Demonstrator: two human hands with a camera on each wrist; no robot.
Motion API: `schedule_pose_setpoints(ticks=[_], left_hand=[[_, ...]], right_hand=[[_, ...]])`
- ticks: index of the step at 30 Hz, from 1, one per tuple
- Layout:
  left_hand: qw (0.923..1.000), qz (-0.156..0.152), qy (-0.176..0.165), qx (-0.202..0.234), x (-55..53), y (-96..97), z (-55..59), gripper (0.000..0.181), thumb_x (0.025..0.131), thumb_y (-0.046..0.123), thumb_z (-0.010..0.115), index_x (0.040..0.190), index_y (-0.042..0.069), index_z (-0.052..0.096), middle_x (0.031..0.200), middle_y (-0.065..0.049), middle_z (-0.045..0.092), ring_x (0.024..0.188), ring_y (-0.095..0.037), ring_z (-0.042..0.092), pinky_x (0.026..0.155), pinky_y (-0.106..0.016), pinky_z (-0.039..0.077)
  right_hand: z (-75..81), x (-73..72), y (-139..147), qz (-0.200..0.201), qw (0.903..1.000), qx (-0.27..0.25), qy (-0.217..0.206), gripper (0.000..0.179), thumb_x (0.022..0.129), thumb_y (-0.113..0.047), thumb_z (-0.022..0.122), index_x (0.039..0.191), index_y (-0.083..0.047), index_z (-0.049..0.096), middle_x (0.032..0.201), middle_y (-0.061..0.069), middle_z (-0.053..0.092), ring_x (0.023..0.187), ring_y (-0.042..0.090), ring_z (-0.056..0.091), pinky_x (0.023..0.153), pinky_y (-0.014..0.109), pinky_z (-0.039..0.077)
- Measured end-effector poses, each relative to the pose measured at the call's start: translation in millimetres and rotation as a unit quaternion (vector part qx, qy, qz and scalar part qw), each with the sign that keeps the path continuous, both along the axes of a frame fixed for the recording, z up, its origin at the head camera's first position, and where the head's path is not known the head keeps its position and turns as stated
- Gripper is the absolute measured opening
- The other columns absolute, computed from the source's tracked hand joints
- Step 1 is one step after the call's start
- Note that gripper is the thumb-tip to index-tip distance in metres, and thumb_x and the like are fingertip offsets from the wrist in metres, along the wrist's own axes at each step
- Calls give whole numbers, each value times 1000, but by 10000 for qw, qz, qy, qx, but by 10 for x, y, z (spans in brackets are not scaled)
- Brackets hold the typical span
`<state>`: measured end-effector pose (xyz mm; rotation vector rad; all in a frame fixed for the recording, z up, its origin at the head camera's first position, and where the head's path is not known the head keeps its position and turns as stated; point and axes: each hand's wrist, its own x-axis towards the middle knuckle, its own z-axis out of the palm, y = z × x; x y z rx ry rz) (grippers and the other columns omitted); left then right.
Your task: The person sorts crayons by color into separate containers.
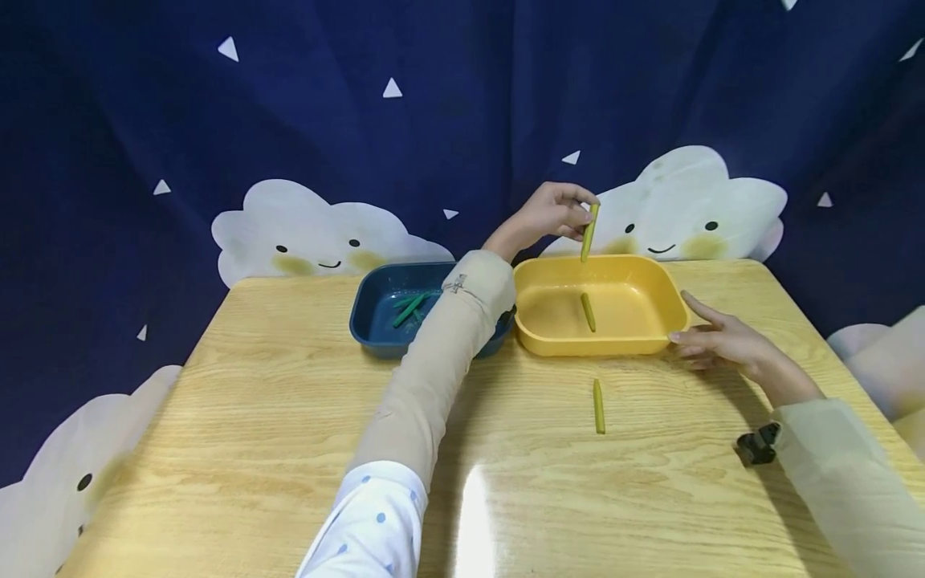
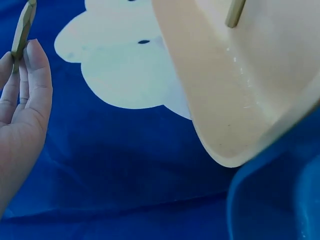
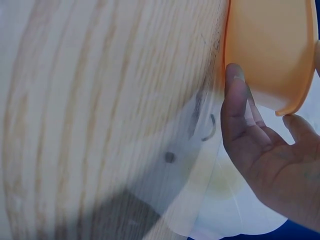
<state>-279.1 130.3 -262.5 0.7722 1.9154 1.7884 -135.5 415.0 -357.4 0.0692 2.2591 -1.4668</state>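
Note:
My left hand (image 1: pixel 552 210) pinches a yellow crayon (image 1: pixel 589 233) between thumb and fingertips, hanging it tip-down over the far rim of the yellow tray (image 1: pixel 592 347). In the left wrist view this crayon (image 2: pixel 23 31) shows flat facets and a tapered end. A second yellow crayon (image 1: pixel 588 311) lies inside the tray. On the table in front of it lies a third crayon (image 1: pixel 599 407). My right hand (image 1: pixel 730 341) rests at the tray's right end, thumb and fingers spread; in the right wrist view its fingertips (image 3: pixel 234 75) touch the tray wall.
Left of the yellow tray stands a dark blue tray (image 1: pixel 383 351) with several green crayons (image 1: pixel 409 310) in it, partly hidden by my left sleeve (image 1: pixel 433 353). Both trays sit near the far edge of the wooden table (image 1: pixel 253 433). Behind hangs a blue cloud-print curtain (image 1: pixel 311 120).

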Motion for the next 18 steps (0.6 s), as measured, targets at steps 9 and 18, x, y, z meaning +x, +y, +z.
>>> schedule_pose_setpoints(ticks=[9, 18], left_hand=[[9982, 124, -559, 191, -90, 188, -55, 30, 89, -3, 54, 119, -7, 52, 86, -14, 59, 71, -22, 59, 77, -35, 51], [9896, 568, -1282, -334, -194, 197, -530, 30, 86, -6, 57, 115, -7, 55, 82, -15, 61, 78, -30, 63, 74, -34, 52]], right_hand=[[-4, 74, 22, -100, 9999, -78, -17, 91, 89, -22, 60, 144, -16, -12, 98, 7, 62, 82, 18, 64, 74, 38, 52], [-80, 85, -82, -9, 9998, -175, -57, 91, 89, -19, 60, 144, -18, -13, 95, 8, 62, 80, 19, 64, 73, 38, 52]])
